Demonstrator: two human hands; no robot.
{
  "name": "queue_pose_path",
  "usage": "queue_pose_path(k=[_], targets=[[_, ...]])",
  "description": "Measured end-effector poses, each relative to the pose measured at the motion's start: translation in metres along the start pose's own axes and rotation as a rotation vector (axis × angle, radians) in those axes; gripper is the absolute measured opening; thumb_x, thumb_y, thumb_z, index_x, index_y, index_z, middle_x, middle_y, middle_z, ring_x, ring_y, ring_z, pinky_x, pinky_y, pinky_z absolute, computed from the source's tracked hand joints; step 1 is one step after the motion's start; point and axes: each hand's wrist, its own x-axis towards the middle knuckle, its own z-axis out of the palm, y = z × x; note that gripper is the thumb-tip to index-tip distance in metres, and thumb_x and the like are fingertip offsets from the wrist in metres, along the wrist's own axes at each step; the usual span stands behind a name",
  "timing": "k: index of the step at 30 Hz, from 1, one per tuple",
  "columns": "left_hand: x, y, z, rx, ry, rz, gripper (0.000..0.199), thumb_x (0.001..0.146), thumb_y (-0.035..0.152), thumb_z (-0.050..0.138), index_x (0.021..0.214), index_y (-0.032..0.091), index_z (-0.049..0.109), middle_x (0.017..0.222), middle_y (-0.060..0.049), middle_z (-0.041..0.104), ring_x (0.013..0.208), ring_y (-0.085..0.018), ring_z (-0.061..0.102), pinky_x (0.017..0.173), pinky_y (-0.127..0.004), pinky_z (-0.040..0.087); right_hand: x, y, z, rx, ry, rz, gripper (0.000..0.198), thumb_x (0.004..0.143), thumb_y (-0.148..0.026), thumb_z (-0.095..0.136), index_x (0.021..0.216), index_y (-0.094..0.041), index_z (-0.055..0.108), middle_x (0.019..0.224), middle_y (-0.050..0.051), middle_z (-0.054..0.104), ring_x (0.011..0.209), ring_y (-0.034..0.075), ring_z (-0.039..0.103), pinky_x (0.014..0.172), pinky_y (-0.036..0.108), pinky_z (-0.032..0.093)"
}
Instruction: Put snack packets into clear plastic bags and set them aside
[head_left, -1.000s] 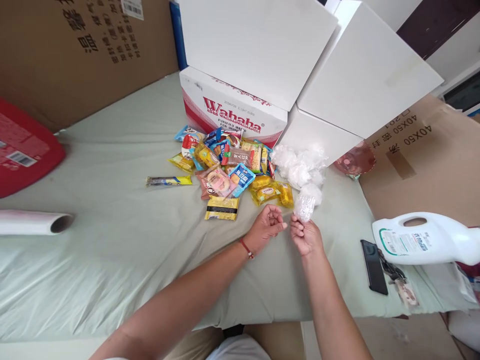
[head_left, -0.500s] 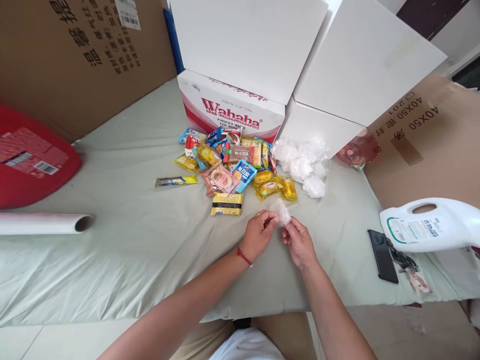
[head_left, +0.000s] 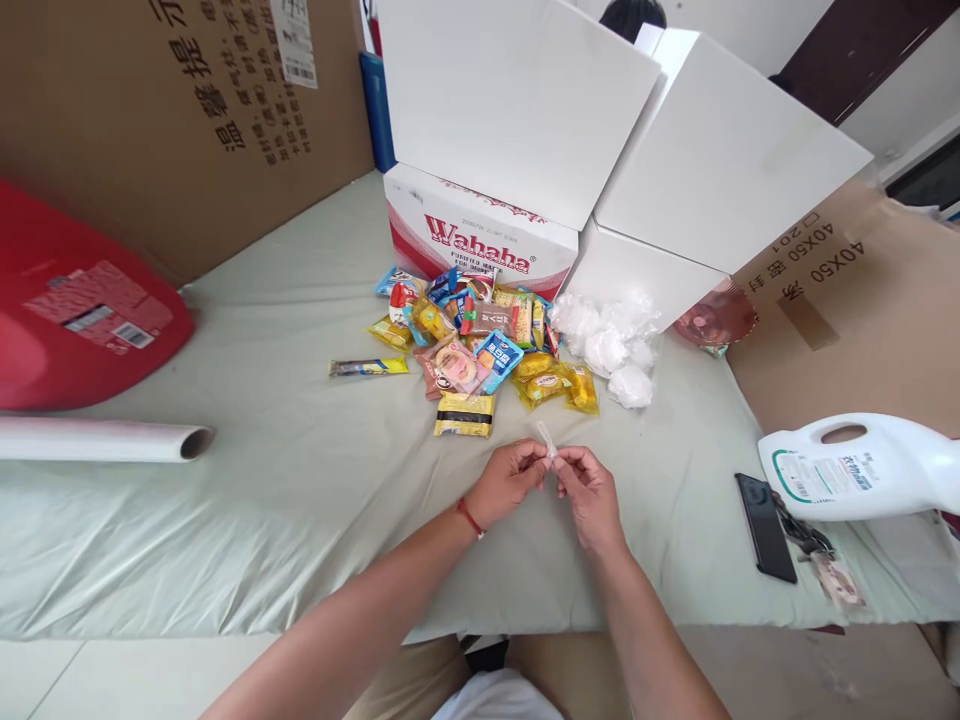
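Observation:
My left hand (head_left: 516,478) and my right hand (head_left: 589,492) meet over the cloth, fingertips pinching a small clear plastic bag (head_left: 545,436) between them. The bag is narrow and gathered, its upper end sticking up beyond my fingers. Just past my hands lies a heap of packaged snacks (head_left: 480,320), with a yellow-and-black packet (head_left: 464,415) at its near edge. Yellow wrapped snacks (head_left: 547,383) sit at the heap's right side. Beside them is a pile of crumpled clear plastic bags (head_left: 609,345). A thin stick-shaped snack (head_left: 367,367) lies apart on the left.
White boxes (head_left: 517,90) stand on a Wahaha carton (head_left: 480,235) behind the heap. On the left are a red container (head_left: 90,310) and a white tube (head_left: 97,441). To the right lie a white jug (head_left: 862,465), a phone (head_left: 765,527) and keys (head_left: 806,525).
The bag has gone from a wider, spread shape to a narrow gathered strip, and my fingertips have come closer together. The camera view has shifted slightly.

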Motion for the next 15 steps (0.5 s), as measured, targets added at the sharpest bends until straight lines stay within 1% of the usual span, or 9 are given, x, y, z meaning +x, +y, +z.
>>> queue_pose_path(k=[2,4,6,9,12,15], targets=[[0.001,-0.001,-0.002,0.008,-0.024,0.000,0.046,0.086,0.062,0.067,0.084,0.016,0.066,0.073,-0.001,0.063,0.062,-0.012,0.054,0.062,-0.026,0.044,-0.002,0.000,0.000,0.004,-0.013,-0.005,0.034,0.086,-0.050,0.075,0.104,-0.022,0.072,0.082,0.000,0.066,0.064,0.012,0.052,0.059,0.026,0.044],[0.002,-0.002,-0.004,0.023,-0.030,-0.001,0.045,0.084,0.061,0.070,0.083,0.017,0.066,0.072,0.000,0.062,0.062,-0.012,0.052,0.061,-0.026,0.043,-0.004,-0.001,0.000,0.007,0.003,-0.008,0.037,0.083,-0.051,0.077,0.105,-0.022,0.073,0.083,0.000,0.066,0.062,0.011,0.049,0.057,0.025,0.042],[0.003,-0.002,-0.006,0.029,-0.045,-0.013,0.044,0.083,0.061,0.072,0.082,0.017,0.066,0.071,0.001,0.060,0.062,-0.011,0.051,0.060,-0.025,0.042,-0.004,-0.002,0.001,0.033,0.056,0.012,0.035,0.080,-0.051,0.081,0.096,-0.021,0.074,0.075,-0.002,0.062,0.058,0.010,0.041,0.052,0.024,0.035],[0.005,0.001,-0.011,-0.009,-0.118,-0.045,0.045,0.083,0.061,0.072,0.082,0.017,0.065,0.072,0.001,0.060,0.062,-0.012,0.051,0.061,-0.026,0.042,-0.003,-0.006,0.003,0.153,0.079,0.117,0.035,0.073,-0.049,0.087,0.085,-0.020,0.072,0.066,-0.005,0.054,0.053,0.007,0.031,0.048,0.022,0.026],[0.008,0.007,-0.015,-0.077,-0.167,-0.052,0.044,0.083,0.060,0.072,0.080,0.017,0.063,0.072,0.002,0.059,0.063,-0.011,0.050,0.062,-0.025,0.041,-0.001,-0.014,0.000,0.265,0.065,0.225,0.038,0.066,-0.045,0.091,0.083,-0.019,0.069,0.063,-0.007,0.047,0.051,0.005,0.027,0.047,0.020,0.024],[0.010,0.011,-0.017,-0.149,-0.169,-0.052,0.040,0.081,0.055,0.076,0.078,0.017,0.062,0.070,0.002,0.057,0.064,-0.011,0.048,0.062,-0.024,0.039,-0.001,-0.022,-0.008,0.330,0.101,0.253,0.040,0.063,-0.042,0.093,0.082,-0.020,0.065,0.061,-0.009,0.041,0.050,0.004,0.026,0.046,0.018,0.026]])
